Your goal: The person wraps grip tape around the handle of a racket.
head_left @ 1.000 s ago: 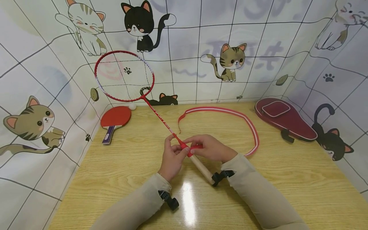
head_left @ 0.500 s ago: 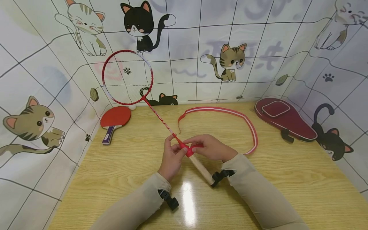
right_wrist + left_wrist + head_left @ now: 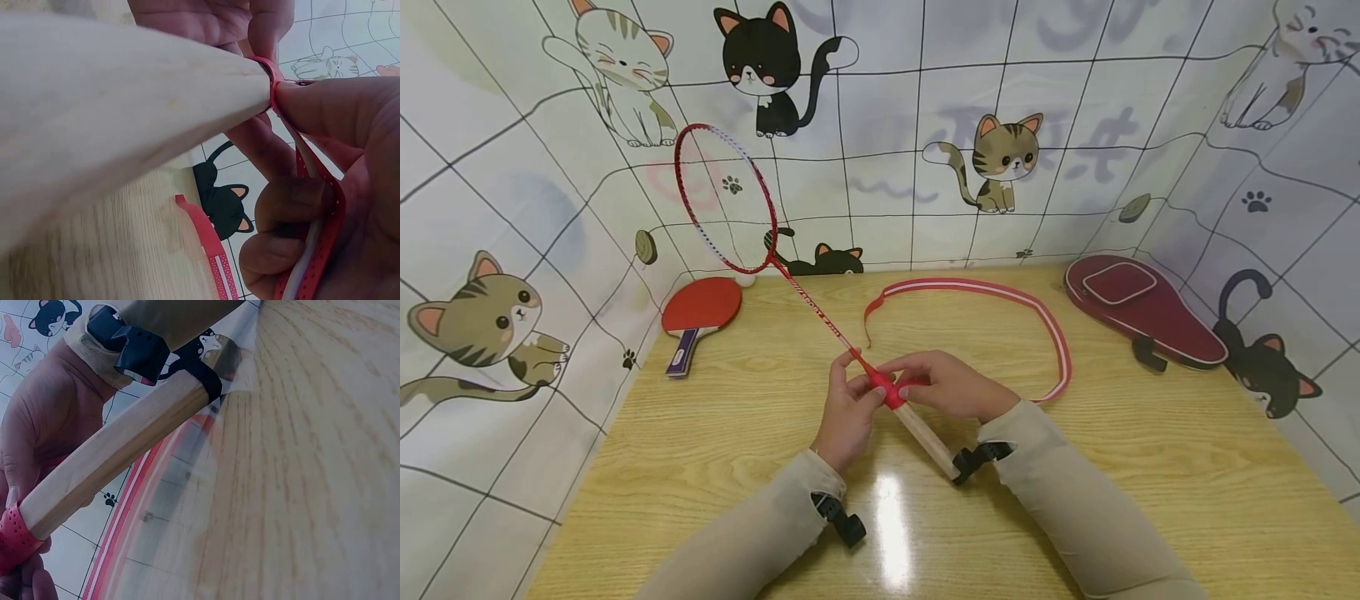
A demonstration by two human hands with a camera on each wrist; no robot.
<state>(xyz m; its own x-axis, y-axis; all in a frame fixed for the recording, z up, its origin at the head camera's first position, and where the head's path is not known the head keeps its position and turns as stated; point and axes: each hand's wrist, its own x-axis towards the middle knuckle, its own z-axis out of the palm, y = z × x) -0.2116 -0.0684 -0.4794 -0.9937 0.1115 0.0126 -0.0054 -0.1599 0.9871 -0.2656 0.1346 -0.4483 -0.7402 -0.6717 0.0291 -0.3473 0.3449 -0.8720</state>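
Observation:
A red badminton racket with no strings slants across the middle of the head view, its frame up at the left. Its bare wooden handle points down to the right. Left hand pinches the racket where shaft and handle meet. Red perforated grip tape is wrapped round the handle's top there. Close beside it, the right hand has its thumb pressed at the wrap, and its curled fingers hold the tape's running length. The rest of that tape, red with a white stripe, curves over the table behind the right hand.
A red table tennis bat lies at the back left, a white ball behind it. At the back right lies a dark red racket-shaped case. Cat-patterned walls enclose the wooden table on three sides.
The racket has rotated about its shaft, so its head now appears narrower and more edge-on. The tape loop on the table has drawn in slightly. Both hands stay nearly in place.

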